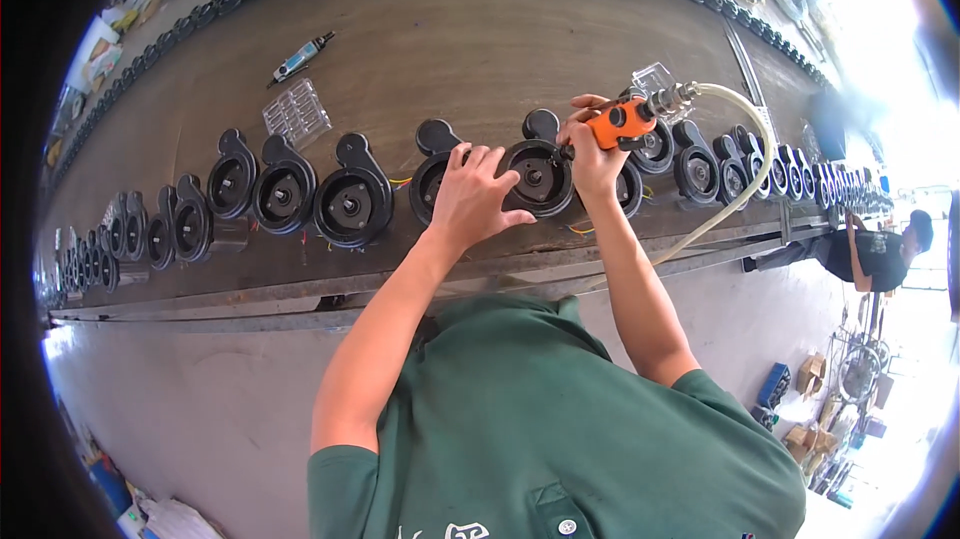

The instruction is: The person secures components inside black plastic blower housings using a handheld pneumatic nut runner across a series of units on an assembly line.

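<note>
My right hand (pixel 597 157) is wrapped round an orange air screwdriver (pixel 622 123) with a metal fitting and a pale hose (pixel 768 154). The tool lies nearly level, its dark tip pointing left at the rim of a round black motor housing (pixel 537 177). From the left, my left hand (pixel 472 197) reaches over with fingers spread and thumb stretched out, close to that housing's left and lower rim. Beneath this hand another black housing (pixel 428 184) is partly covered. Whether the tool tip touches anything cannot be made out.
More black housings (pixel 353 201) stand in a long row along the near bench edge, and another row curves along the far side. A blue-grey electric screwdriver (pixel 300 61) and a clear plastic tray (pixel 297 113) lie on the brown bench (pixel 440 49). Another person (pixel 872 254) stands far right.
</note>
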`<state>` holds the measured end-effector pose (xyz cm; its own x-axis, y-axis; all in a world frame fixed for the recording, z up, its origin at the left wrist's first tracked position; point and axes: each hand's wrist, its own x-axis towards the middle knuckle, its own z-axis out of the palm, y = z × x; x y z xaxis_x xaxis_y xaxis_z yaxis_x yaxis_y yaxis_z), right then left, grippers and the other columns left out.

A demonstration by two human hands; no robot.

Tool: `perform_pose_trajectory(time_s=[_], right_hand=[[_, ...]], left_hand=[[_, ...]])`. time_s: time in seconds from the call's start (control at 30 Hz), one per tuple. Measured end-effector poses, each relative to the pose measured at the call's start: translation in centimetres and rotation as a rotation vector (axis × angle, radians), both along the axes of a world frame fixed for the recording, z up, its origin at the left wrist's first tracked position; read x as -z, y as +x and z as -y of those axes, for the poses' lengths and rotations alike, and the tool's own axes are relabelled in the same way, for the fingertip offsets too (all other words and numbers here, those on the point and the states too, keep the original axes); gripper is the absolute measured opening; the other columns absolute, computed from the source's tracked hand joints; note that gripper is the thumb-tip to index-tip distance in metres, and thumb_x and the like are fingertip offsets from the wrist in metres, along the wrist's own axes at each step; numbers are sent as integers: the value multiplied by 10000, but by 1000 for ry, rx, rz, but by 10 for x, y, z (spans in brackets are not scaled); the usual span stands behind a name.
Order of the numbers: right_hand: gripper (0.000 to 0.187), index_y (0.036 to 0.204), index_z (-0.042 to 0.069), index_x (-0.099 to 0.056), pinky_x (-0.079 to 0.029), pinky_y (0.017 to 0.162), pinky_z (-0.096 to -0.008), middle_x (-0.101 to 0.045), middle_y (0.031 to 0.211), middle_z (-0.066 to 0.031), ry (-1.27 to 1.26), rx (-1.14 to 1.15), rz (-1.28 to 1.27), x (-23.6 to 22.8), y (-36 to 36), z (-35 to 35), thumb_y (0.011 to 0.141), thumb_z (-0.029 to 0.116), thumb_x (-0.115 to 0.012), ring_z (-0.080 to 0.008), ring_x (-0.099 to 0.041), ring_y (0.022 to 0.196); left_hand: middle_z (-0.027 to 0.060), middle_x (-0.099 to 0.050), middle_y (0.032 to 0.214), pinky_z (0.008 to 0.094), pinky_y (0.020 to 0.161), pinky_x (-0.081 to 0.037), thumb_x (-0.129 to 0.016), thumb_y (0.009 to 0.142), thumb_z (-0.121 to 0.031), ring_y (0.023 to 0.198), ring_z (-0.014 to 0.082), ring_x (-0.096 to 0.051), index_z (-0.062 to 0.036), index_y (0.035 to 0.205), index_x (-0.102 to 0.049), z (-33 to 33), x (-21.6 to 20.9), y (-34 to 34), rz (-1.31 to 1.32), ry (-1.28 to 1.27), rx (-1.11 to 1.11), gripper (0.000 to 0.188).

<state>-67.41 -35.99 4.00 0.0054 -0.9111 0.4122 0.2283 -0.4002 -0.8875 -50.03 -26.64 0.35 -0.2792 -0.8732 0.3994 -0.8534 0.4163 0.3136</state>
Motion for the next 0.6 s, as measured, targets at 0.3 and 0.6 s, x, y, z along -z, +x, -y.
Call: perform_pose_trajectory(time_s=[0.3, 0.6], right_hand=[[196, 1025, -52, -556, -499, 596, -235, -625, 722, -47, 44, 25, 55, 7, -7, 7, 829, -55, -560, -100, -597, 614], [237, 1071, -38, -574, -515, 631, -246, -634, 774, -44, 32, -84, -44, 15, -6, 7, 837, -59, -607, -105, -617, 663]], left_hand=[[203, -662, 1304, 524, 1149, -342, -843, 684, -583, 1239, 338, -590, -105, 1014, -760, 1, -4, -1, 0, 39, 14, 587], [198, -667, 1285, 523, 1145, -346, -852, 671, -577, 1214, 335, -595, -104, 1016, -757, 2, 0, -1, -20, 22, 15, 593]])
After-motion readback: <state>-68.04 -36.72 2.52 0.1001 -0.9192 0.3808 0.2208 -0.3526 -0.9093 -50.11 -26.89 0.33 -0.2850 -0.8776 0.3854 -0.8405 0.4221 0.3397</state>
